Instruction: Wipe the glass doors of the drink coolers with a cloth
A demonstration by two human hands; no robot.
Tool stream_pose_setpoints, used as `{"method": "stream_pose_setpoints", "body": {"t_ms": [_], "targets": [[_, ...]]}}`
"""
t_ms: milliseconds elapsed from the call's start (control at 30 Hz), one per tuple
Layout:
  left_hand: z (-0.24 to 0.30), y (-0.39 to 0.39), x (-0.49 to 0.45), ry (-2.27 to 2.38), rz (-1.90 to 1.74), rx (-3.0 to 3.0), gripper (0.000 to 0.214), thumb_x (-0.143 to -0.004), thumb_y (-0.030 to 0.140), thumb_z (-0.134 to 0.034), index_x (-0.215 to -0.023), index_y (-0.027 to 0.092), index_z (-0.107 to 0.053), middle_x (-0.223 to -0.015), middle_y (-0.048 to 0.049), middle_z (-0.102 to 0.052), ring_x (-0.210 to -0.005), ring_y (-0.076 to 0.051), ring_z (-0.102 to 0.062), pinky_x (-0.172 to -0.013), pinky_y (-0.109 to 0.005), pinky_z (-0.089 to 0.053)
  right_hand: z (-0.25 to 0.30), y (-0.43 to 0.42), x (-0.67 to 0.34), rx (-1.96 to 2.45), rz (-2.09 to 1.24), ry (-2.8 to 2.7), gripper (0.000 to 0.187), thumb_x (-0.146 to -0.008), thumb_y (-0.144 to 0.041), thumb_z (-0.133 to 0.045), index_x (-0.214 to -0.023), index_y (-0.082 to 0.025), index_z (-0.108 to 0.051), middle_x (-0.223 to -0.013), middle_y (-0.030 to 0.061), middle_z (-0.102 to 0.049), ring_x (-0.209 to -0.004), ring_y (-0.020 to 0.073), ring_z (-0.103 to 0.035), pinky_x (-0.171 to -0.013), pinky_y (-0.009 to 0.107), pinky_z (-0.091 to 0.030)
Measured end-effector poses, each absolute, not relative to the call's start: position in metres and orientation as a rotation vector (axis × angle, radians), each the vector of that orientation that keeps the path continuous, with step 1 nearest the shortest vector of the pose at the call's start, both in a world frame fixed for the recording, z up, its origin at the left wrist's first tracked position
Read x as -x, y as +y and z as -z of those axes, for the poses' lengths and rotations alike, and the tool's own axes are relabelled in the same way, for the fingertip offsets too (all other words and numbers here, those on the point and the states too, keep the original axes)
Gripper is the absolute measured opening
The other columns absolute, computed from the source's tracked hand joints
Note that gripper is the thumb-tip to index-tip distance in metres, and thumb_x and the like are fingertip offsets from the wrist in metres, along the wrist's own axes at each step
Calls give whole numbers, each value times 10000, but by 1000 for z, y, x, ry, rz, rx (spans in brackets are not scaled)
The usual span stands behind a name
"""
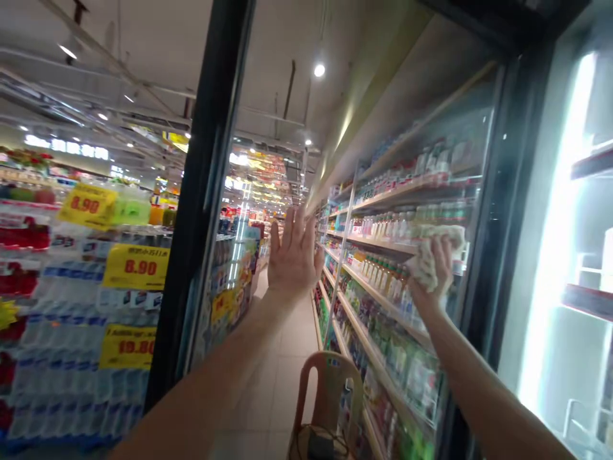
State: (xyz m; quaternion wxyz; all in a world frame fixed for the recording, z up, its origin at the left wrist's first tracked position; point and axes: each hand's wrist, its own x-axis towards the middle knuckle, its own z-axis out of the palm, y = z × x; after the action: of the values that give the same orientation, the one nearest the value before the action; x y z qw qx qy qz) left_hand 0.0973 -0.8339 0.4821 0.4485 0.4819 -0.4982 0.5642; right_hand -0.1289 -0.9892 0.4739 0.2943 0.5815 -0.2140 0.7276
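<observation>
Pale cloth bunched under right hand's gripping fingers at glass door, no clear long axis, well right of left hand's straight, spread fingers.

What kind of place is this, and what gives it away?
Most likely a supermarket: long shelves of bottled drinks, yellow price signs among stacked goods, and a dark-framed glass door that looks like part of a display fridge.
</observation>
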Motion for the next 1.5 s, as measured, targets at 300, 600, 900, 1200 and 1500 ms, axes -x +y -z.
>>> {"method": "stream_pose_setpoints", "body": {"t_ms": [300,600,900,1200,1500], "targets": [[-473,-826,-93,-1475,-1227,-866,451,-901,253,-319,-1340,151,-332,-1352,-119,-470,-1298,-170,-378,-1062,-385,-354,-444,-908,-4,-1896,-1836,-44,605,-889,-188,-369,-1440,-251,-126,-1446,88,-339,-1357,201,-276,-1063,458,-365],[-475,-856,-79,-1375,-1562,-1096,410,-879,368,-393,-1226,175,-497,-1379,-106,-442,-1318,-261,-344,-1084,-521,-273,-433,-957,76,-1749,-1695,-462,646,-863,-273,-415,-1442,-266,-129,-1458,128,-308,-1354,297,-264,-1035,622,-263],[-522,-846,-116,-1080,-1484,-1082,467,-839,183,-381,-1297,105,-426,-1366,-153,-439,-1329,-268,-309,-1059,-460,-321,-427,-966,82,-1667,-1646,-521,594,-860,-234,-405,-1423,-259,-215,-1404,116,-405,-1345,259,-297,-1056,532,-266],[-508,-836,-113,-1244,-1363,-1233,470,-900,245,-304,-1332,63,-349,-1431,-142,-352,-1366,-276,-217,-1117,-547,-142,-427,-964,84,-1686,-1661,-526,540,-854,-249,-384,-1387,-230,-301,-1411,120,-394,-1354,242,-281,-1065,505,-247],[-481,-846,-92,-1645,-1166,-1232,480,-895,296,-301,-1321,87,-368,-1470,-87,-296,-1396,-198,-137,-1165,-405,-143,-426,-956,83,-1817,-1603,-685,531,-859,-281,-303,-1386,-228,-287,-1453,94,-318,-1386,230,-186,-1080,526,-176]]}}
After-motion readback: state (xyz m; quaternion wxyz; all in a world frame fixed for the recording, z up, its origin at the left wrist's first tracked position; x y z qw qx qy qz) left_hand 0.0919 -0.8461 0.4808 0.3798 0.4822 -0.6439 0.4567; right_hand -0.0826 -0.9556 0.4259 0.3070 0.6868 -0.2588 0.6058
